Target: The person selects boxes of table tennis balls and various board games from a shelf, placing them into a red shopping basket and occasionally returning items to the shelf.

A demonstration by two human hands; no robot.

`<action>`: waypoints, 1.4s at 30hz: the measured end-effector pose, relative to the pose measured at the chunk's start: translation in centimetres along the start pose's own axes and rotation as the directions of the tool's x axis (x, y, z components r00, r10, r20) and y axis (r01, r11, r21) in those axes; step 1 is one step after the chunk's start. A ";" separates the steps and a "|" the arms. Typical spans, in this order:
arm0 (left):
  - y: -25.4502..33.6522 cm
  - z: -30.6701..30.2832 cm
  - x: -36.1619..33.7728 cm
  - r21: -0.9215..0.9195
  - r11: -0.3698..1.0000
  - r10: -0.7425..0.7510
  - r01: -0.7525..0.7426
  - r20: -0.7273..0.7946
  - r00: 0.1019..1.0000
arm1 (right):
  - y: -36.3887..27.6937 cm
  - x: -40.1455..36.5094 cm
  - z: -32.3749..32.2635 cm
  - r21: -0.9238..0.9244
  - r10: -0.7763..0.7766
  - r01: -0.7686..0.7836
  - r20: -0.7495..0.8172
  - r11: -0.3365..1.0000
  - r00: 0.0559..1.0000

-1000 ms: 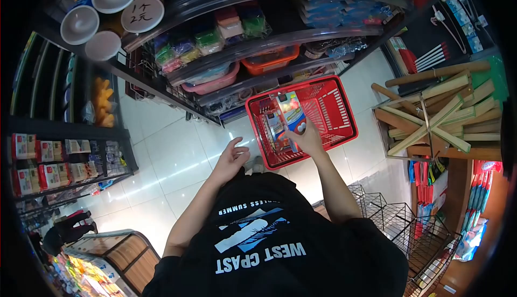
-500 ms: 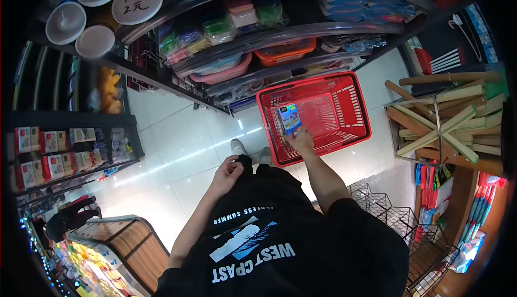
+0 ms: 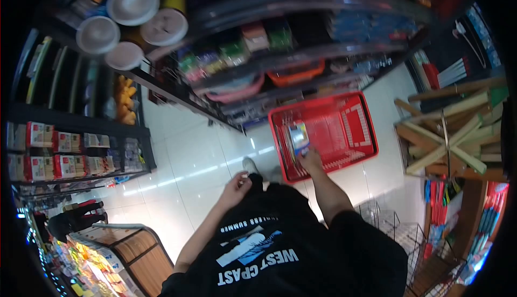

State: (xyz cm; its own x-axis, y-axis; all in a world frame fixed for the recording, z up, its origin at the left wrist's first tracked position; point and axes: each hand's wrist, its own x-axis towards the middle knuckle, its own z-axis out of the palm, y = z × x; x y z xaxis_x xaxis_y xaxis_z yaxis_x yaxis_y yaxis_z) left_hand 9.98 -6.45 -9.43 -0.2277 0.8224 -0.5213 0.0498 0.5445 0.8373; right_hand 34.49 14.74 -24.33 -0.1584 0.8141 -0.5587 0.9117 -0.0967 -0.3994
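My right hand (image 3: 311, 160) reaches down over the near rim of a red shopping basket (image 3: 358, 115) on the white floor and holds a blue packaged item (image 3: 299, 137) upright inside it. My left hand (image 3: 237, 185) rests by my thigh, touching my black trousers near my shoe (image 3: 249, 165), fingers loosely curled and holding nothing. The view is motion-blurred.
Shelves (image 3: 280, 65) packed with coloured packs and plastic tubs run along the top. Stacked bowls (image 3: 124, 22) sit top left, boxed goods (image 3: 59, 157) at left. Wooden mop handles (image 3: 447, 130) lean at right, wire racks (image 3: 414, 243) below. Another person (image 3: 67, 221) stands far left.
The blue package went lower into the basket with my right hand. My left hand dropped from mid-air to my thigh. The whole view shifted right and blurred.
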 end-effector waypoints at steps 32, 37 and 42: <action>15.9 -6.0 1.2 -0.323 0.748 0.597 -0.581 -0.058 0.800 | -57.1 -15.6 -54.1 -0.808 -0.951 0.547 -0.302 0.220 -0.063; 14.2 -7.0 2.2 -0.356 0.753 0.584 -0.554 -0.029 0.811 | -62.8 -13.0 -54.2 -0.852 -0.945 0.411 -0.276 0.324 0.174; 13.9 -8.0 3.1 -0.436 0.761 0.518 -0.481 -0.037 0.854 | -66.1 -10.5 -53.9 -0.943 -0.961 0.202 -0.239 0.263 0.137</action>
State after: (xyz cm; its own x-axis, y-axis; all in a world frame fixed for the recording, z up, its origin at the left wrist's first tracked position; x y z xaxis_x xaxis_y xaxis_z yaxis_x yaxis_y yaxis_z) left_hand 2.20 2.38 1.92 -0.2045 0.9788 -0.0052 -0.2766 -0.0527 0.9595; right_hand -3.66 43.50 47.12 -0.8074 0.3414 0.4811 0.5658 0.6789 0.4679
